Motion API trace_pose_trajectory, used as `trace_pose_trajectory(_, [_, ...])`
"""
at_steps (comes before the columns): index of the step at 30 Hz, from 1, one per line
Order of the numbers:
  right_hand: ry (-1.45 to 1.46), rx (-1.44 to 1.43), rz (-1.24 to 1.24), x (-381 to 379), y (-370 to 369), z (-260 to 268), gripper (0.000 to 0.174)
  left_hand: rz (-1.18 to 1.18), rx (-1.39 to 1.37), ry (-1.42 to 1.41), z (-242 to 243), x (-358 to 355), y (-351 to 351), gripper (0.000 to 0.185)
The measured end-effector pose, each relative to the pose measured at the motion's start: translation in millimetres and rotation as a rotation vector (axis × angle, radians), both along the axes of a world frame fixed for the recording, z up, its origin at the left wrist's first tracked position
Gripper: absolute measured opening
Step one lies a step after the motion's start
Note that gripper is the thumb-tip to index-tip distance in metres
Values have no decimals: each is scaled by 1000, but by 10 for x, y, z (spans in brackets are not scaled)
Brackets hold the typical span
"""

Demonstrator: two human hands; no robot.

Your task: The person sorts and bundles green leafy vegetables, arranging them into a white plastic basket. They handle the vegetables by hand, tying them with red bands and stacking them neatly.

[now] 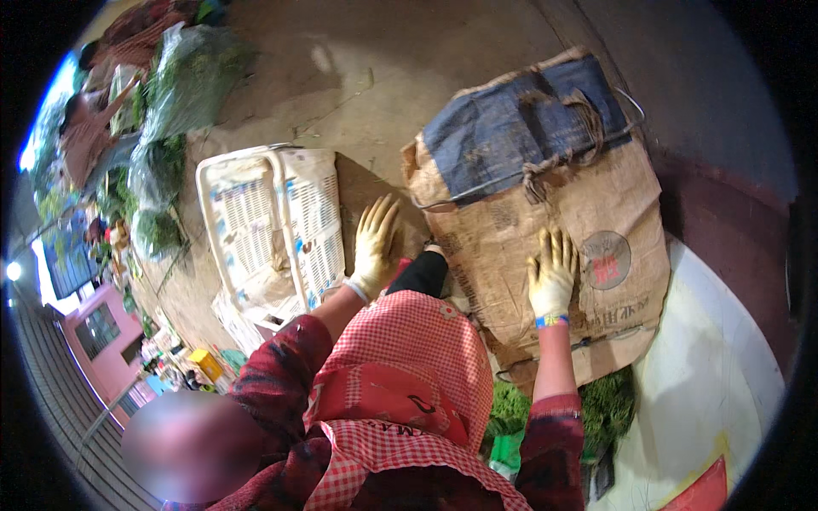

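Both my hands wear pale, stained work gloves. My left hand [376, 246] is spread with nothing in it, between a white plastic basket [317, 223] and my knee. Over a large brown sack [498, 236] lies my right hand [553, 271], palm down with its fingers extended; whether it presses on the sack, I cannot tell. The sack has a blue cloth panel [511, 128] at its far end, with a knotted rope [556, 160] and a metal rod or wire across it. Green leafy bundles [604, 409] show under the sack's near edge.
Clear plastic bags of greens [192, 83] stand on the floor at the upper left, beside a seated person [86, 137]. A yellow crate [205, 365] is farther off at the lower left. A white curved surface [703, 358] lies right of the sack, near a dark red wall base.
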State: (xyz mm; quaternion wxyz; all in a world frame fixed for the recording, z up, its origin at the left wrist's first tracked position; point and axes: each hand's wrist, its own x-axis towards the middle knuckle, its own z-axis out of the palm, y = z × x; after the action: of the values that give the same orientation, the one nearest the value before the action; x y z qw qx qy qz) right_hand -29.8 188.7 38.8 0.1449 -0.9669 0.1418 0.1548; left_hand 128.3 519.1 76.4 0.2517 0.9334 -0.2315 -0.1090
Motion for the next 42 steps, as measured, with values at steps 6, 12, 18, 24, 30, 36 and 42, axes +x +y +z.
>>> trace_pose_trajectory(6, [-183, 179, 9, -341, 103, 670, 53, 790, 184, 142, -220, -1907, 2055, 46])
trace_pose_trajectory(12, [32, 361, 77, -992, 221, 1054, 49, 1253, 87, 1002, -355, -3890, 3029, 50])
trace_pose_trajectory(18, [183, 420, 170, -1748, 598, 1132, 49, 892, -77, 1074, 49, -3909, 2401, 49])
trace_pose_trajectory(24, [302, 431, 383, -1466, 1347, 1195, 45, 966, -376, 1163, 392, -3537, 2216, 45])
trace_pose_trajectory(30, [188, 491, 585, -428, 2413, 1195, 44, 1192, -512, 1035, 242, -3603, 2723, 43])
trace_pose_trajectory(36, [72, 551, 882, 759, 3647, 1272, 46, 1677, -372, 596, -104, -3738, 3394, 54])
trace_pose_trajectory(42, [40, 675, 1021, 1627, 4837, 987, 45, 2013, -383, 210, -282, -3485, 3914, 70])
